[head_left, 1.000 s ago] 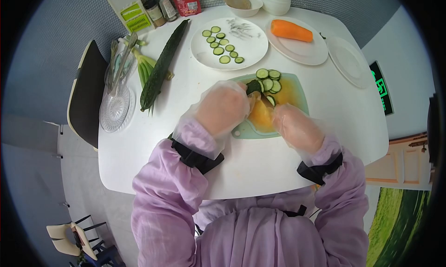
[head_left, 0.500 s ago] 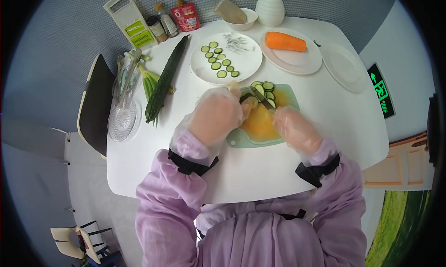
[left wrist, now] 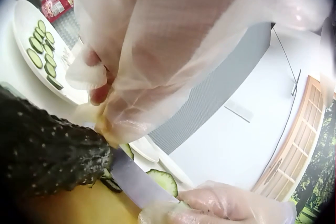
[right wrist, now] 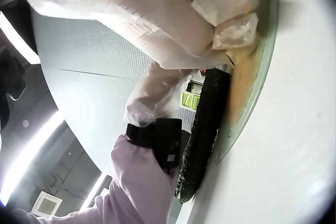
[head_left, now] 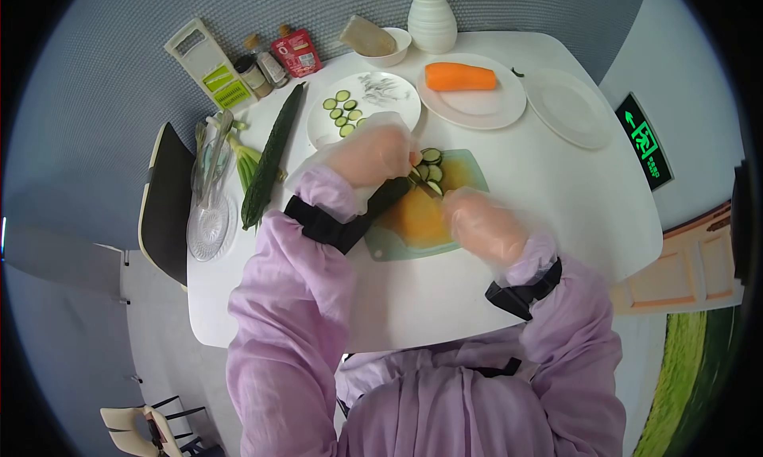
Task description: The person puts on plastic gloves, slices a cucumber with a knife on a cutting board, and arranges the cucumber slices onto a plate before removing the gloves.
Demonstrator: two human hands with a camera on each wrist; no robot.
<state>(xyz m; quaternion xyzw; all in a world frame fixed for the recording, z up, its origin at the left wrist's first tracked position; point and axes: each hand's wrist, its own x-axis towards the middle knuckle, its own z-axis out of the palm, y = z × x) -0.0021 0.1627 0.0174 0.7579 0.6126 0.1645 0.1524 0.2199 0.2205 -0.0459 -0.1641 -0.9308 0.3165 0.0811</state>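
A gloved left hand (head_left: 372, 155) is at the cut end of a dark cucumber (head_left: 387, 196), which slants across a green cutting board (head_left: 391, 249). In the left wrist view its bent fingertips touch the cucumber (left wrist: 47, 153) beside the knife blade (left wrist: 137, 178); its thumb cannot be made out. From the other side the gloved right hand (head_left: 486, 225) grips the knife (head_left: 425, 185), its blade against the cut end. Several cucumber slices (head_left: 431, 156) lie on the board just beyond the blade.
Behind stand a plate of slices (head_left: 397, 99), a plate with a carrot (head_left: 459, 76), an empty plate (head_left: 568, 107), a bowl (head_left: 393, 52) and a white vase (head_left: 433, 20). At left are a whole cucumber (head_left: 272, 155), a grater (head_left: 211, 67), jars and glass dishes (head_left: 211, 226).
The head view has shifted. The left hand has moved up and away along the cucumber, uncovering more of it. The knife, seen over the slices half a second ago, is back at the cut end.
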